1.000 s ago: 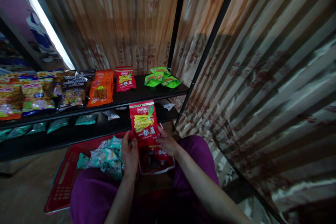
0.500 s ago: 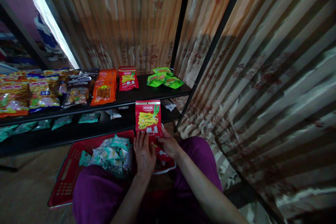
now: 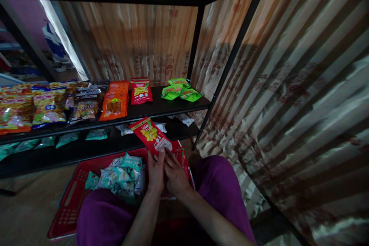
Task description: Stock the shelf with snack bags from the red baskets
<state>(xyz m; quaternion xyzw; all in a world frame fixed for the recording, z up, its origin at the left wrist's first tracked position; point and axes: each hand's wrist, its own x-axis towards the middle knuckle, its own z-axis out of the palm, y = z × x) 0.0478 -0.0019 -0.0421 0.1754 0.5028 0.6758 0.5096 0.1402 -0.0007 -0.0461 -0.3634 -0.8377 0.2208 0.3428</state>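
Note:
A red snack bag (image 3: 151, 135) with yellow food on its front is tilted to the left above a red basket. My left hand (image 3: 156, 171) grips its bottom edge, thumb on the front. Close beside it, my right hand (image 3: 177, 175) has its fingers at the bag's lower right corner; its thumb is hidden. More red bags (image 3: 184, 161) lie beneath and right of my hands, partly covered. To the left, the red basket (image 3: 72, 188) holds several small teal-and-white packets (image 3: 123, 175).
The black shelf (image 3: 161, 105) bears an upright red bag (image 3: 141, 91), orange packs (image 3: 115, 100), green packs (image 3: 181, 89) and other snack bags (image 3: 49, 103). Teal packets (image 3: 98, 133) lie on the lower shelf. A shelf post (image 3: 230, 59) and a pleated curtain (image 3: 288, 103) stand at right.
The held red bag has gone from upright to tilted left and sits lower. My left hand's thumb is now on its front; my right hand has moved from its right side to the bottom.

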